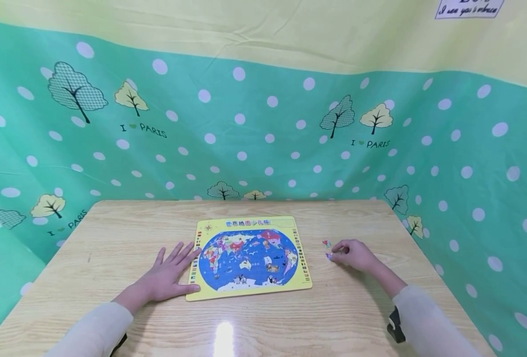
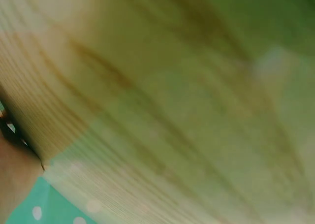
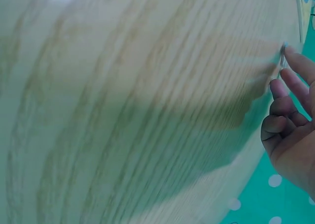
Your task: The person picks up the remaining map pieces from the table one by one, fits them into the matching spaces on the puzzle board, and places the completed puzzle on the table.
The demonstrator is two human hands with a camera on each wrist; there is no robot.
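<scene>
A yellow-framed world map puzzle board (image 1: 193, 296) lies on the table, its blue oval map showing continents and animals. My left hand (image 1: 170, 275) rests with fingers spread at the board's left edge, thumb over the lower left corner. To the right of the board, my right hand (image 1: 354, 255) pinches a small bluish puzzle piece (image 1: 328, 256) at its fingertips, low over the table. Just behind it lies a second small puzzle piece (image 1: 326, 243), red and green. In the right wrist view the held piece shows only as a thin edge.
The wooden table (image 1: 263, 322) carries a bright glare spot at its front. Green polka-dotted cloth (image 1: 254, 134) hangs behind it and along both sides. The left wrist view is mostly blurred tabletop.
</scene>
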